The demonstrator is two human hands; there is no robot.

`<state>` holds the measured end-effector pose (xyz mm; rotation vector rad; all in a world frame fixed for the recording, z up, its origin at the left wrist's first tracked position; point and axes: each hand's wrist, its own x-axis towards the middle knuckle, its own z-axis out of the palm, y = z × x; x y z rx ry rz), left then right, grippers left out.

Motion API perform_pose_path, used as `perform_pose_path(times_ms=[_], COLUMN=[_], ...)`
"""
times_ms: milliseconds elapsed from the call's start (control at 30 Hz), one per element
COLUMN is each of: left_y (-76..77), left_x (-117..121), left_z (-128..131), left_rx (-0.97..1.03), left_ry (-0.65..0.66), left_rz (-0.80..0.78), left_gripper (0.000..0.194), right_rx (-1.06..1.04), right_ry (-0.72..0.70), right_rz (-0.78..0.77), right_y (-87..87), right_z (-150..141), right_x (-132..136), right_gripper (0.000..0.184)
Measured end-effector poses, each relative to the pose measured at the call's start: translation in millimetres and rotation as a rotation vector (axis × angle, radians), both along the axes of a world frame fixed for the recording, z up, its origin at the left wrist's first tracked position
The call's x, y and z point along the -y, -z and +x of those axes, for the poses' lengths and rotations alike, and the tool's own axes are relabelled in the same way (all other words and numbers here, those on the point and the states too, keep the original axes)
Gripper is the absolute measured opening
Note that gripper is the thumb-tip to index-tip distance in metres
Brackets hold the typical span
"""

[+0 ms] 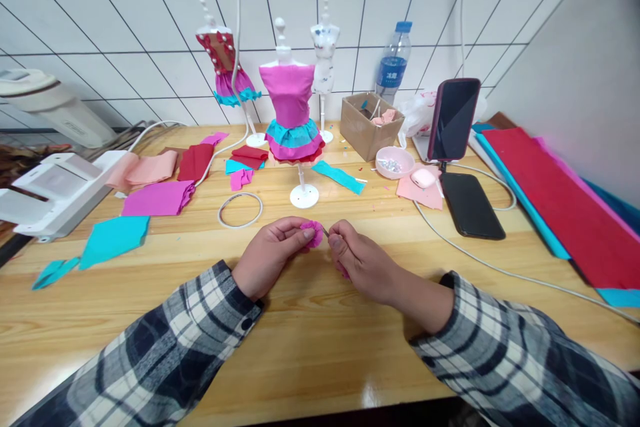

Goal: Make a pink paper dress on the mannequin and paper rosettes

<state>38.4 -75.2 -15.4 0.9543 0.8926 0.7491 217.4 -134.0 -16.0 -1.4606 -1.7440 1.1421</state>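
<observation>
Between the thumb and fingers of my left hand (275,250) is a gathered magenta crepe paper piece (314,233). My right hand (363,260) is closed around a thin metal-tipped tool (325,232), whose tip reaches the edge of that paper; its kind is mostly hidden by my fingers. A bit of magenta shows under the right hand. Just beyond both hands stands a small white dress form (305,195) wearing a magenta top (287,95) and a ruffled turquoise and magenta skirt (293,137).
A bracelet-like ring (220,213) lies left of centre. Paper pieces (115,240) cover the left side. Behind are two more dress forms, a cardboard box (367,135) and a pink bowl of beads (395,170). Phones (473,207), cables and a red paper stack (560,213) lie right.
</observation>
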Motion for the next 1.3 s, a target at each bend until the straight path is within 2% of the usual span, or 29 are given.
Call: perform_pose_path(times_ms=[867,1100,1300], left_y=[-1.1,-5.7,-4.3], left_x=[0.1,0.4,-1.3], left_z=[-0.3,-0.8,-2.8], left_rx=[-0.040,-0.123,-0.122], left_ry=[0.035,0.179,0.207], left_rz=[0.014,0.122,0.111], left_gripper=[0.022,0.020,0.019], right_rx=[0.064,0.090,0.086], right_ry=[-0.023,-0.058,-0.067], right_rz=[-0.023,-0.018,-0.018], right_y=[-3.4,-6.1,-6.6], right_z=[3.7,4.5,5.1], right_x=[-2.4,-3.5,-3.4], right_gripper=[0.027,0.028,0.028])
